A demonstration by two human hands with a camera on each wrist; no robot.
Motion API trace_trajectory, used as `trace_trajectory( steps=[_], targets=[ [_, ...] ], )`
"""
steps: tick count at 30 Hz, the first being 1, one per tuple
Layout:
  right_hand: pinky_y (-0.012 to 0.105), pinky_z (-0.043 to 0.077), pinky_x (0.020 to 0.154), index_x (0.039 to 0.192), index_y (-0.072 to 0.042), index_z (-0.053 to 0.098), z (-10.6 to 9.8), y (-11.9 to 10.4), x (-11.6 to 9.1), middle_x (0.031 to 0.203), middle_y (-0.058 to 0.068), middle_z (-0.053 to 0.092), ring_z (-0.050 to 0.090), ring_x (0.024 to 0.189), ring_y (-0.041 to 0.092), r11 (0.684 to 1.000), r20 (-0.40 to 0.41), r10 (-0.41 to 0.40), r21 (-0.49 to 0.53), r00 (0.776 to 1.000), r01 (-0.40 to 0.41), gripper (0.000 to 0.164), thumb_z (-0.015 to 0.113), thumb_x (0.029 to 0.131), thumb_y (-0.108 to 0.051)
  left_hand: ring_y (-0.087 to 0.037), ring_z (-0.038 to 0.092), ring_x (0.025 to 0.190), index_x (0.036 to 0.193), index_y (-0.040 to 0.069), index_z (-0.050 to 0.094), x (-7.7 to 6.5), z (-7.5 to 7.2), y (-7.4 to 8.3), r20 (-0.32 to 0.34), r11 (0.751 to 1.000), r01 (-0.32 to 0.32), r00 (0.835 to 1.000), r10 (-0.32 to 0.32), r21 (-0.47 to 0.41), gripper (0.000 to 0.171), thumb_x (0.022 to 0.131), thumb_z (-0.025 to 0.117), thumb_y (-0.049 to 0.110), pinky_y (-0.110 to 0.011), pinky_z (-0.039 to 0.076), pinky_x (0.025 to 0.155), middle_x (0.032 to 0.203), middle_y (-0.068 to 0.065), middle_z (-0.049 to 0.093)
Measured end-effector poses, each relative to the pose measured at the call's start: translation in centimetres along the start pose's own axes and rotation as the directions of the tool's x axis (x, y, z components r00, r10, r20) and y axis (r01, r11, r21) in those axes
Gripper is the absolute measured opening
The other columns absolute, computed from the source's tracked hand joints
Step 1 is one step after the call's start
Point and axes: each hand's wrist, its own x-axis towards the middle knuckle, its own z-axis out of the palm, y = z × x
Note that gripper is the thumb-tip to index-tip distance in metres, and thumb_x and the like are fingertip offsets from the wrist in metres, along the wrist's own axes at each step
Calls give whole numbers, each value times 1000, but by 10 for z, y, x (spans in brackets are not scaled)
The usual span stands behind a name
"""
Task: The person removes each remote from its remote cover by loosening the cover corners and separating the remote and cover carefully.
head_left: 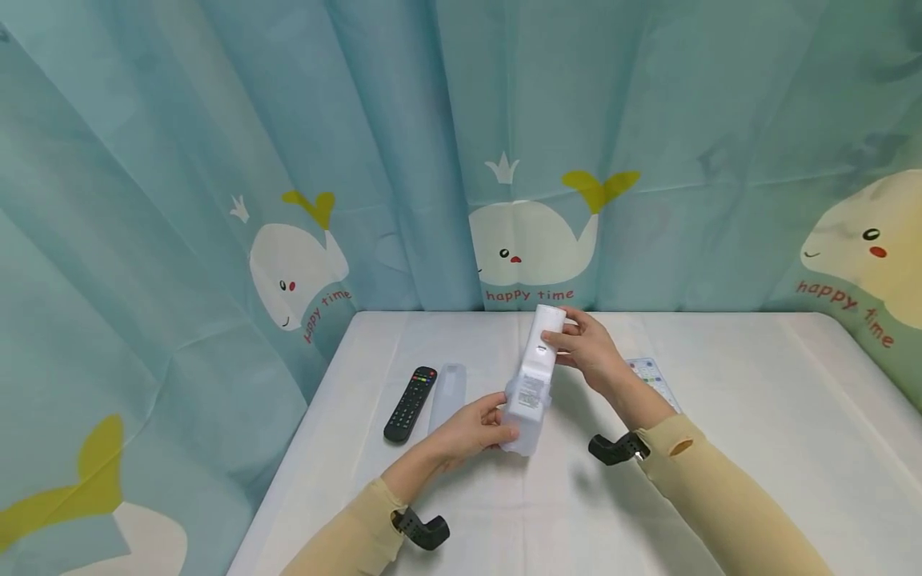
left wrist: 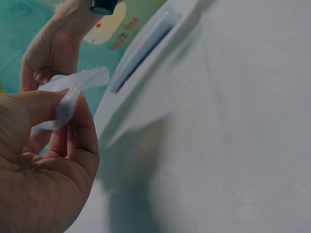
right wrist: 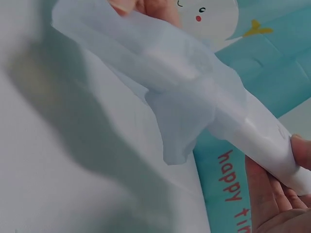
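Observation:
A white remote control (head_left: 545, 340) is held tilted over the table, its back with a printed label facing up in the head view. My right hand (head_left: 592, 350) grips its far end between thumb and fingers. A translucent soft sleeve (head_left: 523, 432) surrounds the near part of the remote, its edge flaring out around the middle. In the right wrist view a loose flap of the sleeve (right wrist: 182, 119) hangs down beside the remote. My left hand (head_left: 471, 432) pinches the sleeve's near end between thumb and fingers; the left wrist view shows the sleeve (left wrist: 68, 104) bent there.
Left of the hands, a black remote control (head_left: 410, 404) lies buttons up next to a flat translucent sleeve (head_left: 449, 392). Another pale remote (head_left: 651, 380) lies at the right, partly hidden by the right forearm. A whale-print curtain (head_left: 403, 160) hangs behind the white table (head_left: 756, 416).

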Motion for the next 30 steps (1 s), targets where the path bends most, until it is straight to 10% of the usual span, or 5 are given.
trace_trajectory(
  steps=[14,30],
  targets=[
    [33,60,81,156,-3,29,3,-3,-9,128,17,61,70,93,18,999,105,-31,23,994,28,70,68,98,-8,-23,64,112,134,3,62,1,2,9,13,998,59,998,-60,34,42,99,71,26,-44,52,99,122,-6,69],
    [35,60,81,152,-1,35,0,-1,-5,123,18,63,69,93,20,999,106,-26,-19,994,28,64,70,98,-8,-29,60,120,153,10,40,4,-4,11,166,1000,8,986,-7,0,63,97,69,5,-48,51,100,133,-11,63]
  ],
)
